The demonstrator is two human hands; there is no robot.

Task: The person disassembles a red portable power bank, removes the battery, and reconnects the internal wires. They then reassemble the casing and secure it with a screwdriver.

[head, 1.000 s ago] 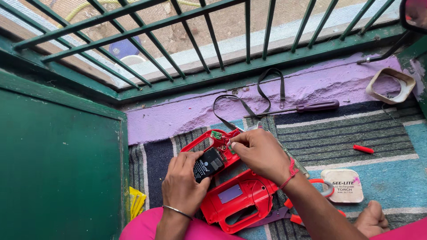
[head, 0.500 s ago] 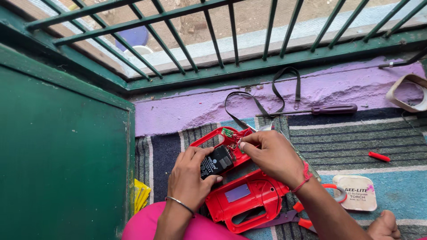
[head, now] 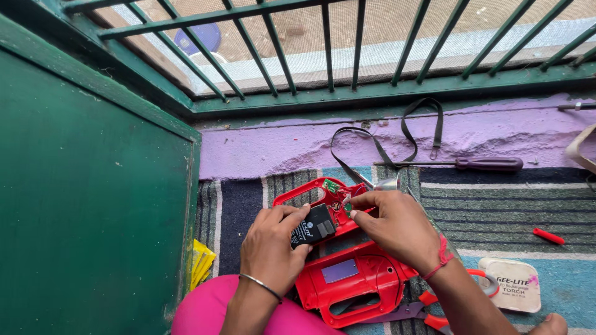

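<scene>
My left hand (head: 270, 247) grips the black battery (head: 315, 225) over the open red torch shell (head: 310, 197); my right hand (head: 397, 224) pinches its wires (head: 345, 203), fingers together.

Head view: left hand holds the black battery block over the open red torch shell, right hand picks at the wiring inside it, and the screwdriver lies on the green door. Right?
Not quite. The screwdriver lies on the purple ledge below the railing, not on the green door. The head view shows the rest as stated: left hand on the black battery block, right hand at the wiring in the open red torch shell.
</scene>
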